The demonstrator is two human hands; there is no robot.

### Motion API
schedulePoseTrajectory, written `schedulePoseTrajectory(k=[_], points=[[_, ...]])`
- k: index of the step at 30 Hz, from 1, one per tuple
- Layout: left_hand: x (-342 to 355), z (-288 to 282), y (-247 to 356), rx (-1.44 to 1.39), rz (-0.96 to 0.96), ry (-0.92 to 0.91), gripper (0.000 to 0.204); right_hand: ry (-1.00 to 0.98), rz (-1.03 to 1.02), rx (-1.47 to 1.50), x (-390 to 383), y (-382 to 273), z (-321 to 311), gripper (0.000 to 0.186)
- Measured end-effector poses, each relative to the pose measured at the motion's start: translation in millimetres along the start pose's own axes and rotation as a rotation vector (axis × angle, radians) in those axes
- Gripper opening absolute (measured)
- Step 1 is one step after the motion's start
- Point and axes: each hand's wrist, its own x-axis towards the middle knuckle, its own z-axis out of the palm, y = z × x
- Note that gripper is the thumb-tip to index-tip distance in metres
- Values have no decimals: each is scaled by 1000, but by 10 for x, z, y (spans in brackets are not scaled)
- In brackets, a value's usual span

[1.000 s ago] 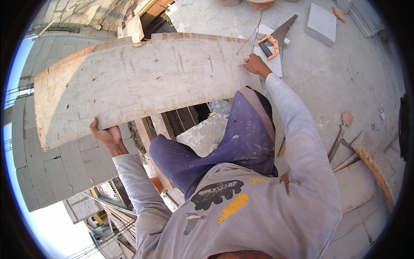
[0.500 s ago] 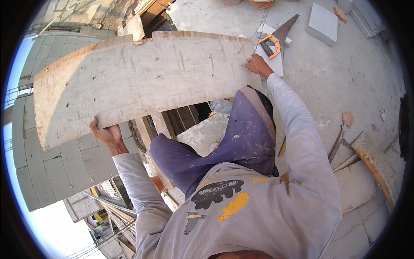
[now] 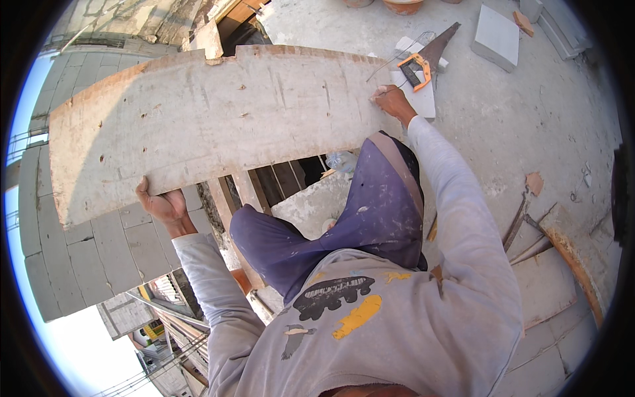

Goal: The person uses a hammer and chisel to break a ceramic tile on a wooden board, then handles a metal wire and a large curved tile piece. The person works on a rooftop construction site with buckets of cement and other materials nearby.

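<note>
A long, worn plywood board [image 3: 231, 112] lies across in front of me, curved along its far edge and notched there. My left hand [image 3: 163, 204] grips its near edge toward the left, thumb up and fingers partly hidden under it. Over the board's right end, my right hand [image 3: 393, 102] is closed in a pinch. A thin dark wire [image 3: 383, 68] seems to run from these fingers and loops over a handsaw [image 3: 417, 69]. The saw, with an orange and black handle, rests over pale block pieces just beyond that hand.
A pale block [image 3: 496, 36] sits on the concrete floor at far right. A hammer [image 3: 532, 221] and a curved, rusty-edged piece [image 3: 572, 255] lie at right. Below the board is an opening with wooden slats [image 3: 281, 182]. A grey block wall [image 3: 99, 258] stands at left.
My right hand has shifted slightly left and the wire's upper loop has dropped toward the saw. The board has tilted or moved very slightly; my left hand keeps its hold.
</note>
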Motion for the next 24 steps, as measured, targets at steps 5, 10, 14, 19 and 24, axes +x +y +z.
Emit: schedulePoseTrajectory(k=[5,10,14,19,24], points=[[-12,24,-1,-2,9,-13,53,-77,-66,399,-178,151,-14,27],[-28,117,-12,17,20,-30,51,43,-183,189,-90,194,42,26],[-45,222,-13,60,47,-4,53,122,-177,61,-77,169,126,27],[-98,409,-24,60,74,10,49,123,-63,581,-223,328,235,22],[-127,626,13,49,107,43,44,247,-74,613,-237,354,320,17]])
